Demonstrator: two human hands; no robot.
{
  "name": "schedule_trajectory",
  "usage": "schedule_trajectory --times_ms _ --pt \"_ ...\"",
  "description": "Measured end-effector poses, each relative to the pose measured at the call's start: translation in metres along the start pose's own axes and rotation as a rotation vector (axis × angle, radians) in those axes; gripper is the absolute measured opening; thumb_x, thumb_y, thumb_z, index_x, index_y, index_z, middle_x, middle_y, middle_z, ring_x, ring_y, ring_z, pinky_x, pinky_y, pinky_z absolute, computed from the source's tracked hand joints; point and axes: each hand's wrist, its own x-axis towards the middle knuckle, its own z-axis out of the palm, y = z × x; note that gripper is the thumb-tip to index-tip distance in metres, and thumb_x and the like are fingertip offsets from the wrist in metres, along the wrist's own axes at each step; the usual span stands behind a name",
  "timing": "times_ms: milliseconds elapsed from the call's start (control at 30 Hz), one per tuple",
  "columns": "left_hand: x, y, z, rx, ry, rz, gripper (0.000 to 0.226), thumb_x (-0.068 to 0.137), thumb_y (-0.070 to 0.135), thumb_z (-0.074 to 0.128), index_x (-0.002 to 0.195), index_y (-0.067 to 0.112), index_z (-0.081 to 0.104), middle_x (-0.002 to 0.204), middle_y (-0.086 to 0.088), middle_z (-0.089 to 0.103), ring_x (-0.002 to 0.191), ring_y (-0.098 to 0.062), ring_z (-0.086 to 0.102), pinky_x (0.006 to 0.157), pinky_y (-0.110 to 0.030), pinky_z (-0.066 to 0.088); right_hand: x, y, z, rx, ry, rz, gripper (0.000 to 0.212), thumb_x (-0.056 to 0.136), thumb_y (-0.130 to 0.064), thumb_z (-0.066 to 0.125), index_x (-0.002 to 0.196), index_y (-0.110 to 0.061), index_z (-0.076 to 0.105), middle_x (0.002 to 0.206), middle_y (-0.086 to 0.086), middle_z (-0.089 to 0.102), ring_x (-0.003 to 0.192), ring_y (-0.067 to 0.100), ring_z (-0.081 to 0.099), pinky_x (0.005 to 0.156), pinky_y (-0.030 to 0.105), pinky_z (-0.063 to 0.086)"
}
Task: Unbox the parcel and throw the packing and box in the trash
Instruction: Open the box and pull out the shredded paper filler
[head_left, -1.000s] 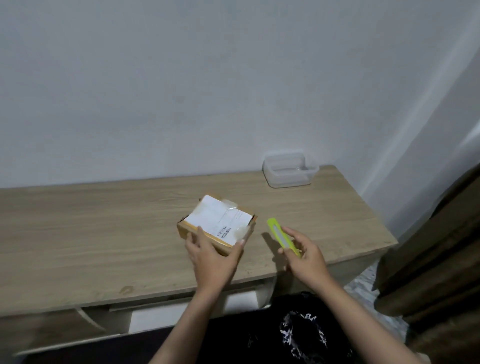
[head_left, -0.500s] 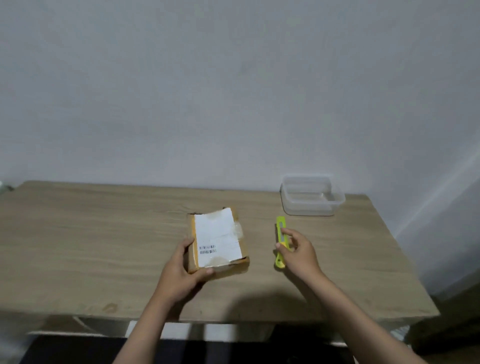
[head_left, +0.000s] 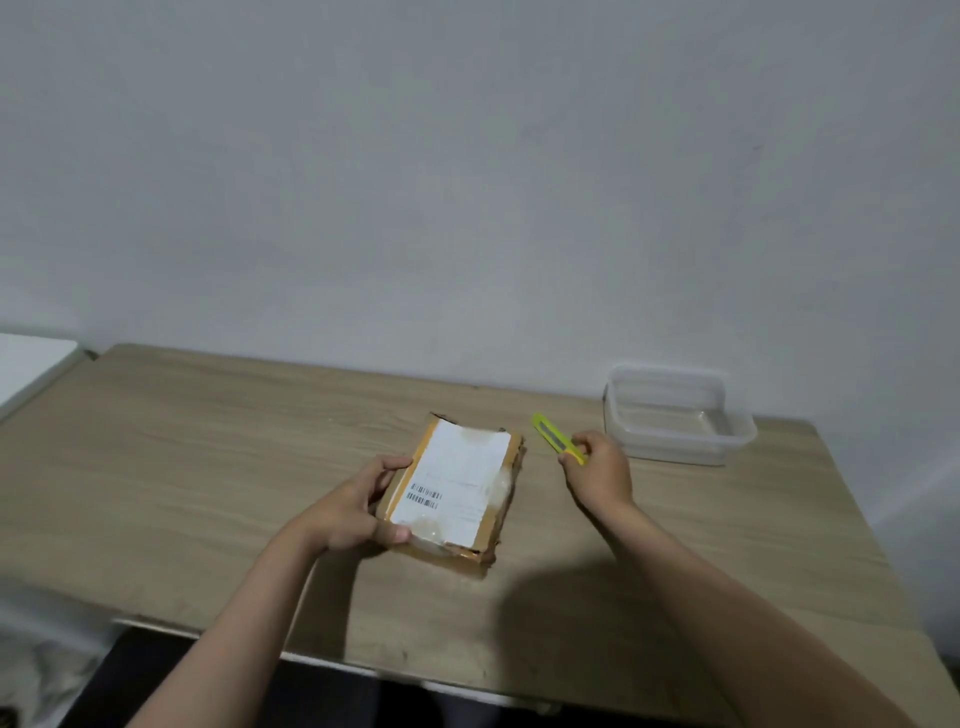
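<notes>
A small brown cardboard parcel (head_left: 457, 488) with a white barcode label and clear tape lies on the wooden table (head_left: 208, 467). My left hand (head_left: 358, 506) grips its near left corner, thumb on top. My right hand (head_left: 600, 475) holds a yellow-green utility knife (head_left: 557, 439) just right of the parcel, with its tip pointing away to the upper left. The knife is apart from the parcel.
A clear plastic container (head_left: 675, 413) stands at the back right of the table, close behind my right hand. A white surface (head_left: 26, 364) adjoins the table's left end. A plain wall rises behind the table. Dark floor lies below the near edge.
The view has shifted, so the table sits lower and more to the right. My left hand turned the parcel lengthwise. My right hand lifted the knife off the table and angled it.
</notes>
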Motion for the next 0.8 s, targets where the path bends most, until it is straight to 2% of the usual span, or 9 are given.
schedule_trajectory --times_ms 133,233,333,433,500,600,700,800 --pt "0.011 0.003 -0.015 0.066 -0.090 -0.020 0.099 0.053 0.010 0.081 0.137 0.013 0.028 0.130 -0.004 0.055 0.118 -0.010 0.054 0.091 -0.020 0.044 0.003 -0.004 0.006 -0.059 0.060 -0.030 0.027 0.078 -0.021 0.070 0.104 -0.015 0.066 0.103 0.009 0.068 0.097 0.029 0.062 0.078 0.035 0.051" --pt "0.017 0.003 -0.021 0.065 -0.125 -0.018 0.092 0.057 0.001 0.077 0.135 0.015 0.030 0.129 -0.004 0.055 0.113 -0.003 0.056 0.088 -0.018 0.045 0.007 -0.004 0.011 -0.087 0.072 -0.032 0.023 0.080 -0.026 0.069 0.100 -0.014 0.068 0.099 0.012 0.068 0.095 0.031 0.061 0.076 0.035 0.050" --pt "0.020 0.002 -0.025 0.046 -0.154 -0.006 0.092 0.056 0.005 0.079 0.134 0.014 0.030 0.129 -0.002 0.056 0.112 -0.001 0.056 0.088 -0.018 0.045 0.006 -0.001 0.013 -0.079 0.069 -0.013 0.030 0.082 -0.030 0.067 0.104 -0.011 0.069 0.101 0.014 0.066 0.098 0.031 0.059 0.081 0.033 0.047" --pt "0.025 0.000 -0.031 0.016 -0.209 0.015 0.097 0.052 0.012 0.081 0.135 0.013 0.031 0.130 -0.003 0.056 0.113 -0.007 0.057 0.087 -0.023 0.047 -0.003 0.003 0.009 -0.101 0.054 -0.023 0.034 0.081 -0.025 0.066 0.111 -0.009 0.067 0.105 0.012 0.057 0.103 0.029 0.053 0.090 0.031 0.043" --pt "0.032 0.001 -0.038 0.004 -0.261 0.016 0.098 0.050 0.011 0.082 0.134 0.014 0.032 0.130 -0.003 0.056 0.112 -0.008 0.056 0.082 -0.024 0.049 -0.011 0.004 0.006 -0.096 0.087 -0.041 0.030 0.080 -0.019 0.065 0.109 -0.010 0.067 0.102 0.009 0.055 0.102 0.027 0.052 0.090 0.028 0.041" --pt "0.046 0.005 -0.047 0.042 -0.366 0.010 0.100 0.049 0.010 0.082 0.135 0.013 0.030 0.131 -0.006 0.055 0.115 -0.012 0.054 0.083 -0.028 0.049 -0.028 -0.007 0.006 0.040 0.131 -0.123 0.023 0.081 -0.012 0.064 0.103 -0.012 0.070 0.095 0.004 0.063 0.090 0.019 0.060 0.083 0.023 0.047" --pt "0.055 0.009 -0.054 0.109 -0.412 0.016 0.101 0.052 0.013 0.082 0.138 0.017 0.028 0.132 -0.008 0.054 0.119 -0.017 0.053 0.086 -0.032 0.048 -0.047 -0.026 0.012 0.227 0.027 -0.155 0.028 0.088 -0.010 0.057 0.114 -0.015 0.067 0.109 -0.005 0.065 0.101 0.005 0.060 0.086 0.004 0.042" --pt "0.052 0.008 -0.056 0.211 -0.368 0.033 0.093 0.059 0.019 0.078 0.140 0.027 0.032 0.133 0.001 0.053 0.124 -0.016 0.050 0.093 -0.034 0.045 -0.062 -0.035 0.017 0.344 -0.055 -0.086 0.029 0.090 -0.010 0.056 0.116 -0.017 0.066 0.115 -0.008 0.064 0.107 0.001 0.058 0.087 0.001 0.040"
